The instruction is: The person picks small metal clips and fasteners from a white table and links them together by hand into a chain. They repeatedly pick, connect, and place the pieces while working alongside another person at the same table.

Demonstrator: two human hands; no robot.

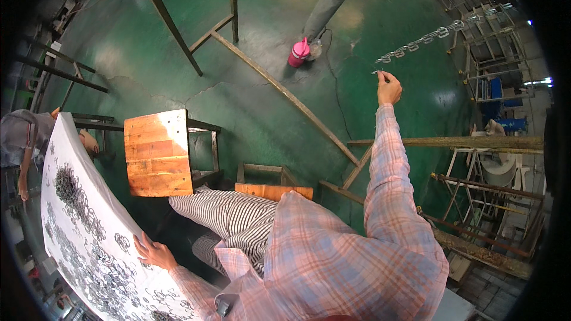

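My right hand (389,87) reaches far out ahead, thumb and fingertips pinched on a small silvery metal piece (376,72). Just beyond the fingertips is the lower end of a string of shiny metal loops (410,47), which slants up to the right. Whether the piece is joined to that string, I cannot tell. At the left, my left hand (156,252) rests on the edge of a white-covered table (98,160), fingers spread and holding nothing. Many dark, thin rings (70,187) lie scattered and heaped on the cloth, some close to those fingers.
A wooden stool (157,153) stands by the table. Metal frame bars (285,92) cross the green floor, near a pink jug (299,52) at the foot of a grey pillar (336,0). Racks (488,59) line the right side. Another person's arm (25,169) shows at far left.
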